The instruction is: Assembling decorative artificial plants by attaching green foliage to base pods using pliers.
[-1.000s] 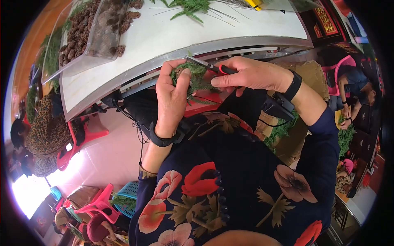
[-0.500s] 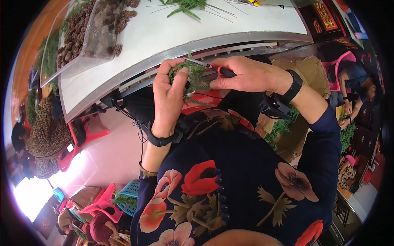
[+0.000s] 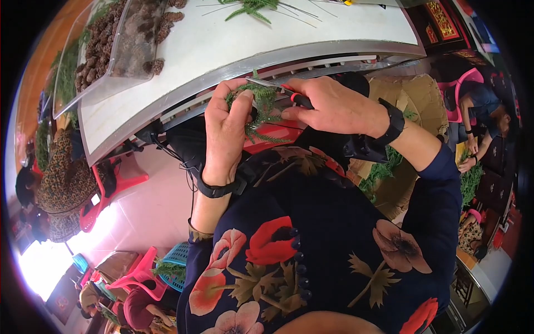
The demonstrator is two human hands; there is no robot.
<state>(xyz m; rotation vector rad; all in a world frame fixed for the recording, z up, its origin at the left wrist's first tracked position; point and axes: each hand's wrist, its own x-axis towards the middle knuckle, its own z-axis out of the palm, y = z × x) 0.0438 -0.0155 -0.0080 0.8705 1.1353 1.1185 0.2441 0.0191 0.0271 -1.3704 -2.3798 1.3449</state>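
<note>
Near the table edge, my left hand [image 3: 227, 119] pinches a small bunch of green artificial pine sprigs [image 3: 261, 103] between thumb and fingers. My right hand [image 3: 336, 106] is closed round the red-and-black handle of a slim silver-tipped tool [image 3: 300, 100], which looks like long-nose pliers. Its metal tip lies across the top of the sprigs, close to my left fingertips. Whether the jaws grip a stem cannot be made out. Several fronds hang below, between my two hands. My left palm hides part of the bunch.
On the white table [image 3: 239, 47] stands a clear plastic bin [image 3: 119, 55] of pine cones, with loose cones [image 3: 158, 67] beside it. Green sprigs with wire stems [image 3: 253, 8] lie at the far side. A cardboard box [image 3: 414, 92] with greenery is at my right. Other people sit around.
My right hand and the tool have shifted slightly left and tilted a little more steeply. The left hand still holds the sprigs, a touch further left.
</note>
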